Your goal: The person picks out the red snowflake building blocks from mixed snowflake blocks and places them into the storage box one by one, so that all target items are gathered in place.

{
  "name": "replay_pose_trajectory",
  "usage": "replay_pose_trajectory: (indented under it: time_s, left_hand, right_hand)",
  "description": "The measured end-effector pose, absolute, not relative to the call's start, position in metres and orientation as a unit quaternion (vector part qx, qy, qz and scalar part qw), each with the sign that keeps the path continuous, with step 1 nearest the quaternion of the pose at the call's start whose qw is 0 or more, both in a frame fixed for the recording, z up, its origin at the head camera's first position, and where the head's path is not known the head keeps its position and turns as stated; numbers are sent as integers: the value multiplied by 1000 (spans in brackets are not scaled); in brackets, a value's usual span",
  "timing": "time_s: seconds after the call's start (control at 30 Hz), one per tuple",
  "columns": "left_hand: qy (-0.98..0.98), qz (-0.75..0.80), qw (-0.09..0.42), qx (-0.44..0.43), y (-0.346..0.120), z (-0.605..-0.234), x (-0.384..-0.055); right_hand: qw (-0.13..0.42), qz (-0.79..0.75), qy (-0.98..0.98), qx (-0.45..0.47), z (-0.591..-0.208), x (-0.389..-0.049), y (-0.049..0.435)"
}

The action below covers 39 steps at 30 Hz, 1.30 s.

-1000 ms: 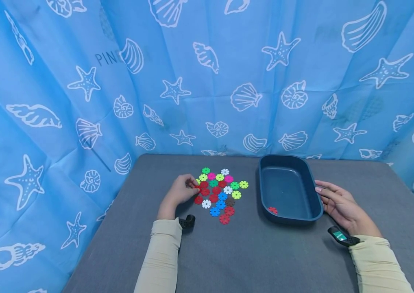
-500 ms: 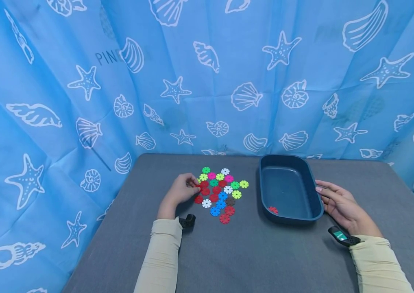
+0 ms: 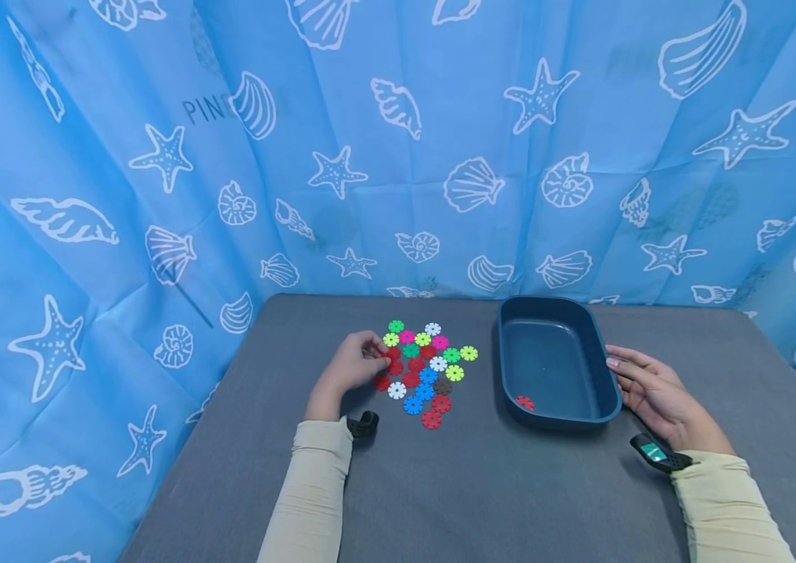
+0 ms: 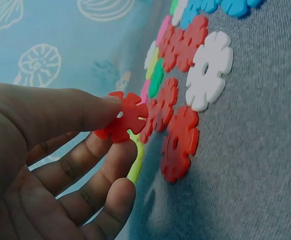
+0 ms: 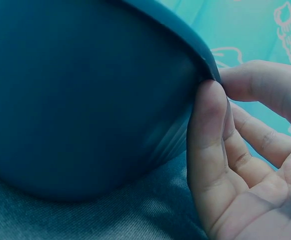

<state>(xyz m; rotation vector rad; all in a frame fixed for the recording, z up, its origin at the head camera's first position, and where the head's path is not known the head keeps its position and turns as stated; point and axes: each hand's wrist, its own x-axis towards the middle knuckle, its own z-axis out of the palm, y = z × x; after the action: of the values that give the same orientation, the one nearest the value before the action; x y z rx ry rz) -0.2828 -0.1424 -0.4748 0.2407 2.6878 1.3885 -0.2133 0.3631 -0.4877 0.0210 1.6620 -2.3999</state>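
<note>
In the left wrist view my left hand (image 4: 60, 165) pinches a red notched plastic disc (image 4: 130, 117) between thumb and fingers, raised off the table. In the head view that hand (image 3: 350, 366) is at the left side of a loose group of flat flower-shaped discs. Near it lie a white disc (image 3: 396, 390), a red disc (image 3: 410, 379) and a blue disc (image 3: 413, 405). My right hand (image 3: 661, 395) holds the right rim of a dark blue rectangular bin (image 3: 501, 352), thumb and fingertips at its edge (image 5: 205, 65). A red disc (image 3: 525, 403) lies in the bin's near left corner.
Grey cloth covers the table (image 3: 440, 493). Behind and to the left hangs a blue shell-print curtain (image 3: 384, 211). Yellow, green, pink and brown discs lie in the group, among them a yellow disc (image 3: 468, 353) nearest the bin.
My left hand has shifted slightly right and up, lifting the red disc it pinches. The right hand and the bin stay in place.
</note>
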Motion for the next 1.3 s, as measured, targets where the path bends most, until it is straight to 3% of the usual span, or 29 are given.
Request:
replay_pose_trajectory:
  time_s: [1.3]
  left_hand:
    - [866,481,64,122,-125,-475,-282]
  right_hand:
    - [108,-819,564,1,-490,-214,363]
